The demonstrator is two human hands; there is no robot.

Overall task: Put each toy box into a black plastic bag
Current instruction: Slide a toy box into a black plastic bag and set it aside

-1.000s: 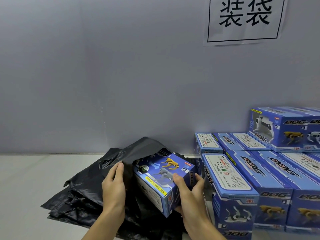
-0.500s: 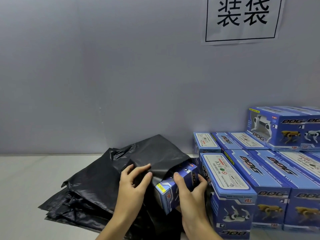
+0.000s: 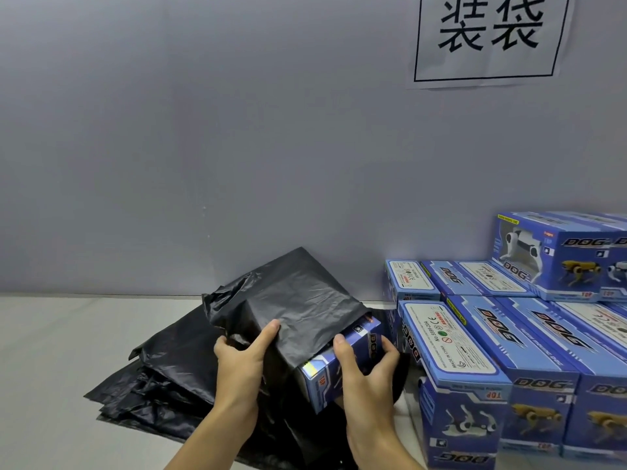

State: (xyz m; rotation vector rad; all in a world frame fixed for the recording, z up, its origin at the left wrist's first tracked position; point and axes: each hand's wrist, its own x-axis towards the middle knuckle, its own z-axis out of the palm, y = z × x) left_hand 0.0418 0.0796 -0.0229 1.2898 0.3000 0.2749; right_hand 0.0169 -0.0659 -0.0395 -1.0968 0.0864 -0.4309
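Observation:
A blue toy box (image 3: 322,378) lies tilted in front of me, most of it covered by a black plastic bag (image 3: 295,300); only its near end sticks out. My right hand (image 3: 368,371) grips that exposed end, thumb on the front and fingers round the far side. My left hand (image 3: 242,361) pinches the bag's edge, thumb on top of the plastic. Both hands are just left of the stacked boxes.
Several more flat black bags (image 3: 152,385) are piled on the pale table (image 3: 51,351) under and left of my hands. Several blue toy boxes (image 3: 509,368) stand stacked at the right. A grey wall with a paper sign (image 3: 488,39) closes the back.
The bag has been drawn further over the box, which was mostly bare a second ago. My left hand shifted right along the bag's edge; my right hand kept hold of the box end.

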